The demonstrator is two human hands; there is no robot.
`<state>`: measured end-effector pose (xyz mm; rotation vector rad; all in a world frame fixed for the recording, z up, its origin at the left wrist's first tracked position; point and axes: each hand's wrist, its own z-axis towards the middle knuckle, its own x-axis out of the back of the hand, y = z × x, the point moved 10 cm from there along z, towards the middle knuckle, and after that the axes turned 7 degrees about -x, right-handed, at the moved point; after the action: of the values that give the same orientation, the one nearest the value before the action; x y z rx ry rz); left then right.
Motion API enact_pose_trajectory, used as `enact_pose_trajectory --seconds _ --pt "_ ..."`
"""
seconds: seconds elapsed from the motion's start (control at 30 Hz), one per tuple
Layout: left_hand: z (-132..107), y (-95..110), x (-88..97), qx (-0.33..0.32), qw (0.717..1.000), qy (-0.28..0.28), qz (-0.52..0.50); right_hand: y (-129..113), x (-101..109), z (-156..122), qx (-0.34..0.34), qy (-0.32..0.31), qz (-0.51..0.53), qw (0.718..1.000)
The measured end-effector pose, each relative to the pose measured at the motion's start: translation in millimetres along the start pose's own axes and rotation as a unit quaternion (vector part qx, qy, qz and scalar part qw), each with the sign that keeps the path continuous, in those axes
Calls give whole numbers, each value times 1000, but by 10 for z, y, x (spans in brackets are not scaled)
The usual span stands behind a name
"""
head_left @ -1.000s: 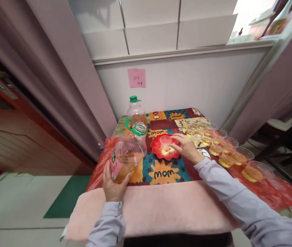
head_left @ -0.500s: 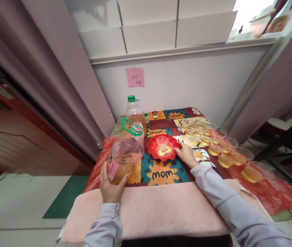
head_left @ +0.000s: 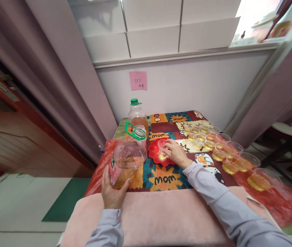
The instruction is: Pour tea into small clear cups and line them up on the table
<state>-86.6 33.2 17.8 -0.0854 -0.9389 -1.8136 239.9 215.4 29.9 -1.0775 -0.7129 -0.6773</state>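
A big clear plastic jug [head_left: 129,156] with a green handle ring and an uncapped neck stands at the table's left, amber liquid in its lower part. My left hand [head_left: 113,195] is wrapped round the jug's near lower side, thumb and fingers against it. In the middle sits a red scalloped dish [head_left: 153,152] with a small clear plastic cup [head_left: 161,143] in it. My right hand [head_left: 177,153] reaches over the dish's right side, its fingers closed on that cup and partly hiding it. Whether the cup still touches the dish I cannot tell.
Behind the open jug stands another jug [head_left: 137,116] with a green cap. Several clear cups [head_left: 220,151] of yellow liquid line the table's right side. A patterned mat [head_left: 165,178] and a pink cloth [head_left: 161,212] cover the table; a wall [head_left: 176,89] closes the back.
My right hand has left the rim of the red dish and moved left and inward onto the cup. My left hand stays on the jug. The view has shifted slightly.
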Motion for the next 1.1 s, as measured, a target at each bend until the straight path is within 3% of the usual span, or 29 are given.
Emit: enact_pose_trajectory --seconds 0.13,0.27,0.4,0.5,0.6,0.67,0.77,0.87,0.97,1.03,1.1 --pt "-5 13 -5 -7 1000 -3 -1 61 12 -22 -12 0 -17 1000" --pt "-10 9 -2 -6 1000 -1 -3 18 167 -92 -6 15 -25 1000" --pt "-23 29 -13 -22 1000 -6 -2 -182 396 -230 -22 79 110 991" --pt "-32 68 -4 -41 999 2 4 -416 260 -324 -39 39 304 951" --pt "-40 103 2 -53 999 8 9 -716 -45 -377 -46 -53 461 885" --pt "-49 110 1 -51 999 4 8 -879 -189 -395 -46 -97 522 847" --pt "-68 90 -24 -40 999 -17 -8 -1030 -282 -407 -36 -132 562 816" --pt "-79 -81 -33 33 992 0 -120 -1038 -309 -418 -40 -137 579 803" --pt "-131 -442 -111 196 940 66 -273 -966 -331 -420 -54 -129 592 794" --pt "-140 -558 -287 266 903 49 -334 -918 -342 -413 -57 -128 593 793" --pt "-106 -550 -450 289 884 7 -367 -873 -365 -402 -58 -138 588 795"
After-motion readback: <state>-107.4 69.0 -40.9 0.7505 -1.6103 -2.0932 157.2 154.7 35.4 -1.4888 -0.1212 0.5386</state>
